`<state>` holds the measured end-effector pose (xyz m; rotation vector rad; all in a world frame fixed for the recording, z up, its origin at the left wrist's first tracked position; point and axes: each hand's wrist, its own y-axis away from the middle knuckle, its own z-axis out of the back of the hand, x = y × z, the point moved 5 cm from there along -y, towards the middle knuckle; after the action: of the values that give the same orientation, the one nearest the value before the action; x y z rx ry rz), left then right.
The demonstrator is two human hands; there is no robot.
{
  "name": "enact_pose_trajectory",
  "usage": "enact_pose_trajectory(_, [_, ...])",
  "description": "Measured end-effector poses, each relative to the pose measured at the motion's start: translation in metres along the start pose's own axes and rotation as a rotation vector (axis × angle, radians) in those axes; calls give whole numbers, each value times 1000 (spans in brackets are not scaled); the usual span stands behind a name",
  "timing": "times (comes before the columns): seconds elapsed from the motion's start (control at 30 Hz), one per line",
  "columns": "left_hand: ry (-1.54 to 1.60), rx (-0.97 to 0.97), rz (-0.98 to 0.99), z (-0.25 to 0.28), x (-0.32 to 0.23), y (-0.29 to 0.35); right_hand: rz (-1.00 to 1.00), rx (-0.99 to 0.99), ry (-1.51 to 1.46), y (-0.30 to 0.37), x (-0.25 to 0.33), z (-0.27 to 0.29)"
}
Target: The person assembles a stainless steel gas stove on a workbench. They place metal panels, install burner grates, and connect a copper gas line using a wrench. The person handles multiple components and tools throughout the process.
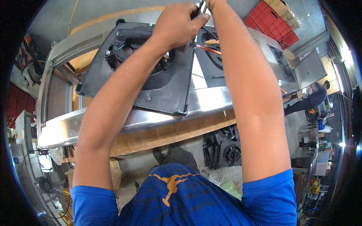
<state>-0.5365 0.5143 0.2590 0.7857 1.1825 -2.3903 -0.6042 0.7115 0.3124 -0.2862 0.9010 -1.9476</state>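
My left hand (177, 23) is closed near the top edge of the view, thumb pressed toward a narrow metallic piece (201, 6) whose kind I cannot make out. Beside it, my right hand (216, 2) is mostly cut off by the upper edge, so its fingers do not show. Below the left hand, a black square gas burner unit (167, 96) rests tilted across a stainless steel stove frame (211, 101). My left forearm covers part of its round burner. A copper-coloured tube (209, 49) runs between my arms, by a second black burner panel (209, 69).
Black grates and round burner parts (231, 154) lie on the floor below the frame. A red crate (268, 27) with cardboard (283, 12) stands beyond it. Another person (316, 97) bends at the far right. An opening in the frame (60, 88) lies at left.
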Motion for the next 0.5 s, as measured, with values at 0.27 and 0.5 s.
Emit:
enact_pose_trajectory(0.27, [-81, -7, -37, 2, -3, 2, -540, 89, -1043, 39, -18, 17])
enact_pose_trajectory(0.5, [-184, 44, 49, 4, -9, 9, -665, 358, -1508, 92, -22, 87])
